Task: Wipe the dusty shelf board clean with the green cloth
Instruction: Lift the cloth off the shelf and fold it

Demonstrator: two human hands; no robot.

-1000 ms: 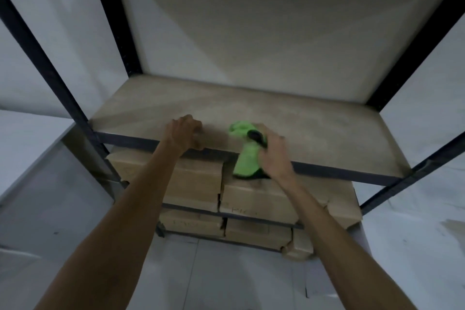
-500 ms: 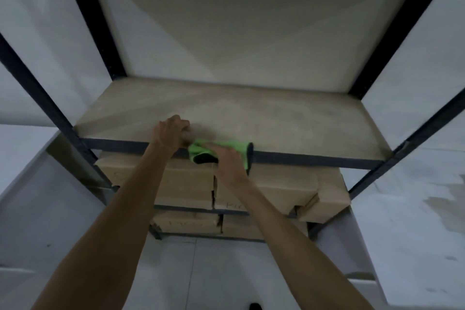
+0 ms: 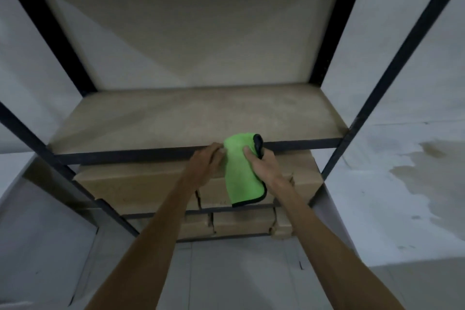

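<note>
My right hand (image 3: pixel 264 167) grips the green cloth (image 3: pixel 240 171) hanging off the front edge of the shelf board (image 3: pixel 176 118), while my left hand (image 3: pixel 206 162) pinches its side, fingertips hidden behind the fabric.

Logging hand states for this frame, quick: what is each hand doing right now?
Left hand: closed on the edge of the green cloth, at the shelf board front rail.
Right hand: closed on the green cloth, which hangs below the rail.
</note>
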